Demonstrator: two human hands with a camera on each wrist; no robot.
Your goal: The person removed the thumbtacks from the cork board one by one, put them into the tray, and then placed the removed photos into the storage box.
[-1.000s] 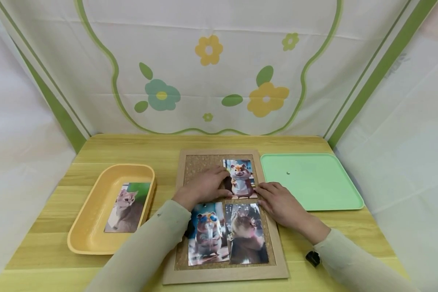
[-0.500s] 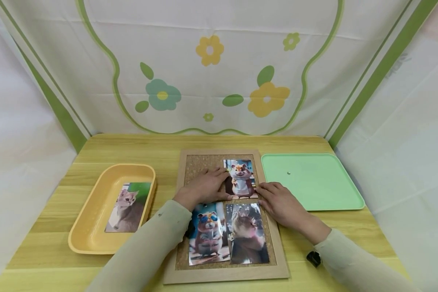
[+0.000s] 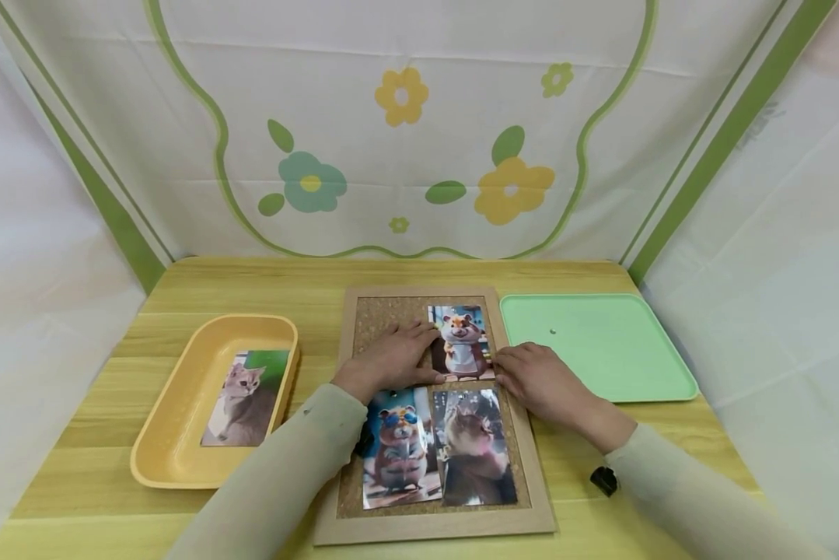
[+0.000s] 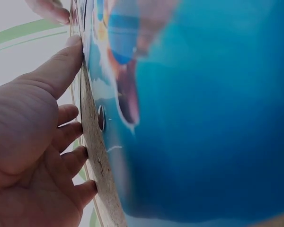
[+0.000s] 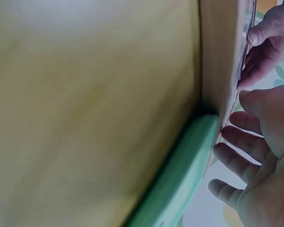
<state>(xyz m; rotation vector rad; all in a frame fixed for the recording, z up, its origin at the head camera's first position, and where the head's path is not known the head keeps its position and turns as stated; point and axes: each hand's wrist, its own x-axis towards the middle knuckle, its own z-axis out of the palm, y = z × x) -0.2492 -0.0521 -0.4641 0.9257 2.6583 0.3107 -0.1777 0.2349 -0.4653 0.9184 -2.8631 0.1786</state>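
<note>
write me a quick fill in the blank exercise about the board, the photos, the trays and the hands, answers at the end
1. The lone photo in the yellow tray shows a ____.
2. Counting the top photo, the corkboard carries ____ photos.
3. The hand nearer the green tray is the person's ____ one.

Missing words: cat; three; right
</note>
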